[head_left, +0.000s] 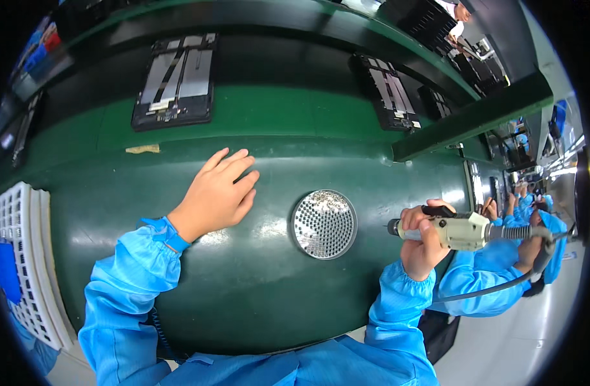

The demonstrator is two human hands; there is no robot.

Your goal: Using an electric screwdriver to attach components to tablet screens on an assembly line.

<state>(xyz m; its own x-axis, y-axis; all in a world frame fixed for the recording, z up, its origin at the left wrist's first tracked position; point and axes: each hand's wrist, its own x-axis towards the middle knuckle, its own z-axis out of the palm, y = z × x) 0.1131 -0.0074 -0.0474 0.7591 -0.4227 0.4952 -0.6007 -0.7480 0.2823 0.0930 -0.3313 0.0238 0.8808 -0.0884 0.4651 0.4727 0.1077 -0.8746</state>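
My left hand (219, 193) lies flat and empty on the dark green bench mat (243, 296), fingers spread toward the far side. My right hand (423, 238) grips a beige electric screwdriver (459, 230) held level, its tip pointing left. A grey cable (494, 286) trails from the tool's rear. Between the hands sits a round silver tray (324, 224) full of several tiny screws. An opened tablet (176, 80), back cover off, lies on the conveyor beyond my left hand.
A second opened tablet (390, 91) lies farther right on the conveyor. A white plastic crate (21, 257) stands at the left bench edge. A strip of tape (142, 148) sticks near the belt. Another person in blue (523, 238) works at the right.
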